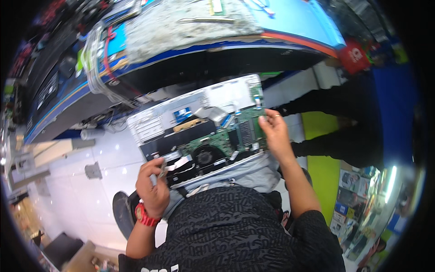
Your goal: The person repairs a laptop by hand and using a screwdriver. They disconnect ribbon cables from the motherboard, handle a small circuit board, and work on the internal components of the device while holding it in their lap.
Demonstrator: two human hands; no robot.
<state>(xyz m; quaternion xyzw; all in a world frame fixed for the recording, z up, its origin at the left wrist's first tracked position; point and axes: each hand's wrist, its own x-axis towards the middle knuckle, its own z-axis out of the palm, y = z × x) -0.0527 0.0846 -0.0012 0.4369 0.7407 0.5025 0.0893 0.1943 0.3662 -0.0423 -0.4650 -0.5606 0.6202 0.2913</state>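
An opened laptop base (pixel 161 124) rests tilted across my lap, its insides facing up. Its green circuit board (pixel 213 141), a round black fan (pixel 205 155) and loose flat ribbon cables (pixel 210 114) show. At its lower left corner, my left hand (pixel 153 183), with a red watch on the wrist, pinches a small greyish-green piece (pixel 163 169). A white ribbon strip (pixel 180 163) lies close beside that piece; whether the two are joined is unclear. My right hand (pixel 276 131) grips the base's right edge, thumb over the board and fingers at the side.
Ahead stands a workbench with a worn grey mat (pixel 158 38), tweezers (pixel 206 20) and a light blue mat (pixel 299 22). Clear looped tubing or cable (pixel 94 72) hangs at its left edge. Another person's dark-trousered legs (pixel 335 104) are at right, near a glass display case (pixel 362 213).
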